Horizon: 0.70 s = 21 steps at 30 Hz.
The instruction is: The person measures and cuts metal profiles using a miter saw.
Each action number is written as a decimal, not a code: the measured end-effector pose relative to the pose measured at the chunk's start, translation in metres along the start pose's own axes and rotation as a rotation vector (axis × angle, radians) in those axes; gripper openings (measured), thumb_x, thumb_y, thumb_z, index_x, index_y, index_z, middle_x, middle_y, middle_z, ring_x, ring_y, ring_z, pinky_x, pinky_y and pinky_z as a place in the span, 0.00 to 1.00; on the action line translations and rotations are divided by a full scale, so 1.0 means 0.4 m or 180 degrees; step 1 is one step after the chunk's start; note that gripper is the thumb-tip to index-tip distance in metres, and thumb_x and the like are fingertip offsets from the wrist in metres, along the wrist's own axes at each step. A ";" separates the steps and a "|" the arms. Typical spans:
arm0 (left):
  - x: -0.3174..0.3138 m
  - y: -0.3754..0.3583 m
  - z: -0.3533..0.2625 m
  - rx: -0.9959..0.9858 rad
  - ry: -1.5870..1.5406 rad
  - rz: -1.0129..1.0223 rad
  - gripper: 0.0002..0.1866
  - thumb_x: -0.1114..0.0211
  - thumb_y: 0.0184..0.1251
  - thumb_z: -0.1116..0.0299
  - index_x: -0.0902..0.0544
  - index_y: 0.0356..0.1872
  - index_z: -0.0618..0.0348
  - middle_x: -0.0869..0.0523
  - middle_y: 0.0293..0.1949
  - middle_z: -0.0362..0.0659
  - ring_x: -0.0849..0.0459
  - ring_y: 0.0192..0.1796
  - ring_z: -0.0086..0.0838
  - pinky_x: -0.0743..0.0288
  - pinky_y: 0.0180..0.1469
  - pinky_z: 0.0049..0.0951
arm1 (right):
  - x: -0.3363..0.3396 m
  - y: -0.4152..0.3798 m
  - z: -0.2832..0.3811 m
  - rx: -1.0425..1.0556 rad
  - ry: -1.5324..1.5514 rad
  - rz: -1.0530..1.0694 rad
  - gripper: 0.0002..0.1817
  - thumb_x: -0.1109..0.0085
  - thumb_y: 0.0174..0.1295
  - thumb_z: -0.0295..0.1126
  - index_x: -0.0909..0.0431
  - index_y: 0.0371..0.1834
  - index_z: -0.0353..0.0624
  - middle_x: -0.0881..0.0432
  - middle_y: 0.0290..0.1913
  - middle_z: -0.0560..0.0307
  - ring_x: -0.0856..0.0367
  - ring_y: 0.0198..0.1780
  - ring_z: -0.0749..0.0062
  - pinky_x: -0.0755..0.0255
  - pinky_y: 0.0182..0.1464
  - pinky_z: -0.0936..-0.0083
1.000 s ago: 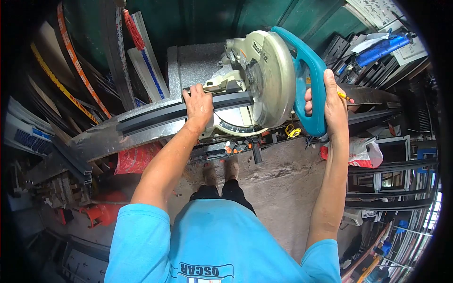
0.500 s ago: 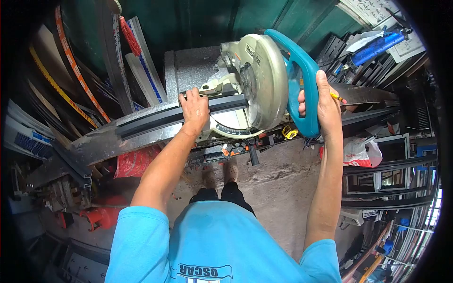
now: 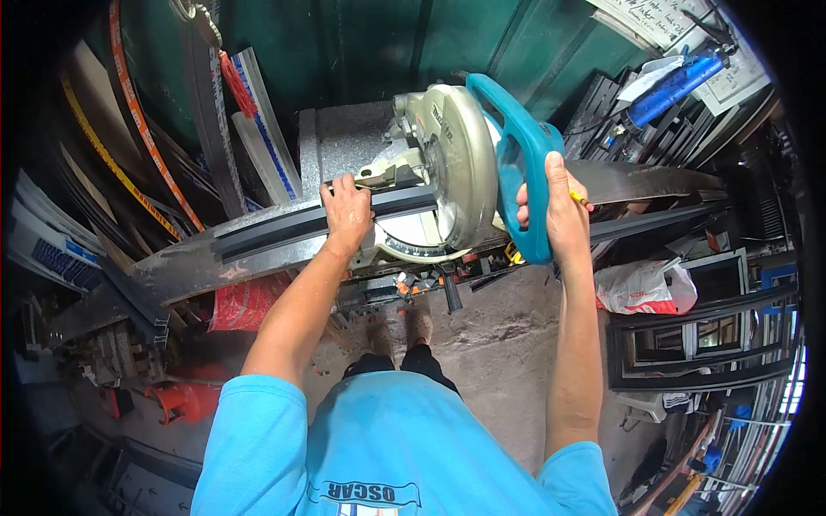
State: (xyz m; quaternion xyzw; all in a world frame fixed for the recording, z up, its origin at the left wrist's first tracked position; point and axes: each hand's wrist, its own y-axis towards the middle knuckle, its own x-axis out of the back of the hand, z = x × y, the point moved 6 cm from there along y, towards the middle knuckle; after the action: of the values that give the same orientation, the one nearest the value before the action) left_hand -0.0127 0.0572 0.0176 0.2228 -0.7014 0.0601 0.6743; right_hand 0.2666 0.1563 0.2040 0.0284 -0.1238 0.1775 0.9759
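A miter saw with a teal handle [image 3: 535,193] and a pale blade guard [image 3: 460,163] stands on the long bench. My right hand [image 3: 559,211] is wrapped round the handle, and a yellow pencil [image 3: 582,200] sticks out beside its fingers. A dark grey metal profile [image 3: 284,230] lies along the bench, with its right end at the guard. My left hand [image 3: 348,211] presses the profile down near the saw's fence, its fingers curled over the far edge. The guard hides the blade.
Long profiles [image 3: 258,129] lean at the back left. A blue tube [image 3: 675,89] lies at the back right. Below the bench [image 3: 194,273] are a white-and-red bag [image 3: 641,288], black frames [image 3: 705,378] and a red object [image 3: 185,400].
The saw head and handle have come down and left in view, with my right hand round the handle. My left hand stays on the profile. The camera view has shifted slightly.
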 end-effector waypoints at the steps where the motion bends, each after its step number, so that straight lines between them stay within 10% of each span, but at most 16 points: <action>1: -0.001 -0.002 0.000 -0.0019 0.0006 -0.0038 0.18 0.16 0.45 0.61 0.08 0.39 0.52 0.22 0.49 0.47 0.25 0.58 0.42 0.36 0.65 0.52 | -0.002 -0.005 -0.001 0.0006 0.0039 -0.0009 0.34 0.54 0.77 0.63 0.21 0.36 0.39 0.21 0.25 0.59 0.21 0.22 0.79 0.27 0.24 0.77; 21: -0.010 -0.002 0.004 0.0026 0.0058 0.0017 0.22 0.15 0.41 0.62 0.08 0.43 0.52 0.21 0.52 0.48 0.25 0.60 0.44 0.35 0.64 0.52 | -0.014 -0.058 -0.150 0.0244 0.0535 0.0110 0.27 0.52 0.80 0.56 0.20 0.45 0.41 0.21 0.28 0.64 0.23 0.25 0.85 0.29 0.28 0.84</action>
State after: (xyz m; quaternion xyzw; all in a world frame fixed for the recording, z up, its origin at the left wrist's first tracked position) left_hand -0.0140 0.0569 0.0134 0.2231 -0.6956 0.0668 0.6796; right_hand 0.2836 0.1388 0.1443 0.0486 -0.0352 0.2007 0.9778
